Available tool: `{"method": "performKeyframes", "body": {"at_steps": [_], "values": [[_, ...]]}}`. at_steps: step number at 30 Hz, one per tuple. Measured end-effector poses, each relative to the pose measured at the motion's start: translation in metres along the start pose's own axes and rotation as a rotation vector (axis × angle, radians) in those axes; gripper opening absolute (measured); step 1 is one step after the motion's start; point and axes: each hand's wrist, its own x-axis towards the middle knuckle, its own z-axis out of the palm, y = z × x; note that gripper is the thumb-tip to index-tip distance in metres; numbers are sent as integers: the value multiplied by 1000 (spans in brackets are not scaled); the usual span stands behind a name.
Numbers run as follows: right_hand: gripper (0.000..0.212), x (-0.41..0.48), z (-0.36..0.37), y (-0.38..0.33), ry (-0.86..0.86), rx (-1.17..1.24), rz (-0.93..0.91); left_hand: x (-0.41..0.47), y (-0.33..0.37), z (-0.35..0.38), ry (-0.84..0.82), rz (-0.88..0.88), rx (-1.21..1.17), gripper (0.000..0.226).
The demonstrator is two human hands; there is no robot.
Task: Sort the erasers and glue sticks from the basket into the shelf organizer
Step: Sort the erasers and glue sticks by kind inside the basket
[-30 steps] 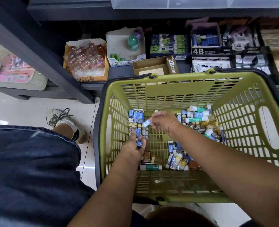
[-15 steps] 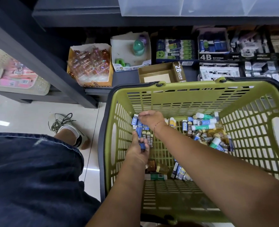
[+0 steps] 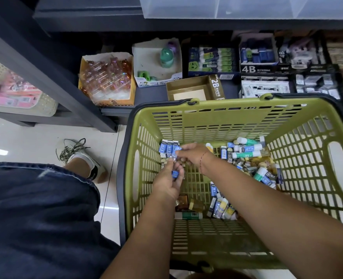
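- We have both hands in the far-left corner of the green basket (image 3: 223,117); our right hand (image 3: 192,156) pinches a blue eraser (image 3: 177,151) at its fingertips.
- Our left hand (image 3: 166,185), just nearer us, curls its fingers round a second blue eraser (image 3: 175,174).
- The row of blue erasers (image 3: 166,147) stands by the left wall, just beyond both hands, long axes pointing away; the right hand is nearer.
- The glue sticks (image 3: 247,148) lie well apart, to the right.
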Motion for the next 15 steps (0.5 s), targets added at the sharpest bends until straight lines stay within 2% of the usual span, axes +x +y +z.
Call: {"method": "performKeyframes", "body": {"at_steps": [3,5,7,10,13,15], "values": [[31,13,4,-4,172,46,-9,1,3,-1,-23,-8,-43,21],[24,20,9,-4,248,-57,-56,3,3,-2,-21,-30,-61,17],[31,22,16,-5,285,-151,-92,3,2,-2,-26,-70,-75,11],[27,21,28,-5,289,-148,-140,2,2,-2,-20,-88,-45,9],[21,23,34,-3,209,43,-151,3,2,-2,14,-34,-72,29],[22,24,32,-3,160,51,-179,3,3,-1,10,4,-58,33]]}}
